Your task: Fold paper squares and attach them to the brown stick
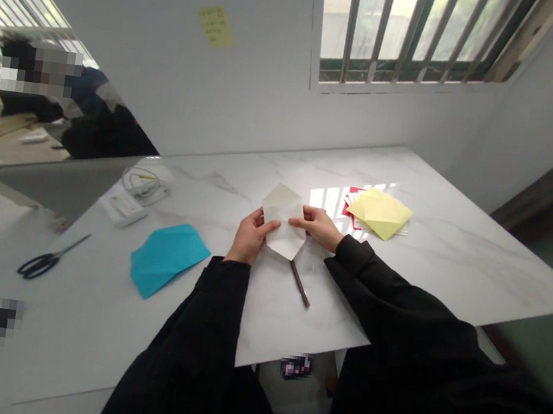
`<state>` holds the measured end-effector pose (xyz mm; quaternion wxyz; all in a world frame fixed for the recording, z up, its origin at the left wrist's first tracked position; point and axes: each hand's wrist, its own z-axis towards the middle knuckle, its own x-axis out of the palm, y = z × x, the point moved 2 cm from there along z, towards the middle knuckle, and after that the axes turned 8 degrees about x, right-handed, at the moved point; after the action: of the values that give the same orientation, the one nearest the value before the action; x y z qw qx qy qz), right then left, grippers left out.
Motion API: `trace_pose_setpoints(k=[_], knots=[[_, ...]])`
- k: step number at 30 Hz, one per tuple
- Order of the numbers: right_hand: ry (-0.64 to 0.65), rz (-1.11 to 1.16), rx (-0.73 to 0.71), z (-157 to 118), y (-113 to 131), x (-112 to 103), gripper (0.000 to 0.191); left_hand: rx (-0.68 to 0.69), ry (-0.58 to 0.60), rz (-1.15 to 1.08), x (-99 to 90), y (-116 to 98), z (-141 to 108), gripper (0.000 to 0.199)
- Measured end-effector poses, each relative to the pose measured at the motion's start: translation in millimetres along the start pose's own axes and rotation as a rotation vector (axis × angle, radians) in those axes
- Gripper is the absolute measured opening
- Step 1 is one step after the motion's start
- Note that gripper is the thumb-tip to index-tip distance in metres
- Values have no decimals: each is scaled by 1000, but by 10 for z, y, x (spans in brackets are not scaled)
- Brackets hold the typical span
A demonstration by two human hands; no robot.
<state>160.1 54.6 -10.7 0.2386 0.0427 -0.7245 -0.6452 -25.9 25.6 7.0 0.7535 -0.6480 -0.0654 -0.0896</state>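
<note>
A white paper envelope (283, 235) is held up over the table by both hands. My left hand (251, 234) grips its left side, thumb on the front and fingers behind. On the right side, my right hand (322, 227) pinches the paper, its thumb or fingertip near the middle. Just below the envelope's lower tip a dark brown stick-like pen (300, 284) lies on the table. To the left rests a blue paper envelope (167, 257). A yellow envelope (381, 212) lies on top of red and white papers (352, 203) at the right.
Black-handled scissors (45, 262) lie at the far left. A white power strip (122, 208) with a coiled cable (145, 184) sits behind the blue envelope. The marble-patterned table (425, 265) meets a wall at the back. Another person (102, 105) is at the upper left.
</note>
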Motion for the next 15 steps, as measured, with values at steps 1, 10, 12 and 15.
trace_pose_setpoints(k=[1, 10, 12, 15], knots=[[0, 8, 2, 0, -1, 2, 40, 3, -1, 2, 1, -1, -1, 64], [-13, 19, -5, -7, 7, 11, 38, 2, -18, 3, 6, 8, 4, 64], [-14, 17, -8, -6, 9, 13, 39, 0, -19, -3, 7, 12, 4, 63], [-16, 17, -7, -7, 9, 12, 41, 0, -17, -6, 4, 19, 4, 63]])
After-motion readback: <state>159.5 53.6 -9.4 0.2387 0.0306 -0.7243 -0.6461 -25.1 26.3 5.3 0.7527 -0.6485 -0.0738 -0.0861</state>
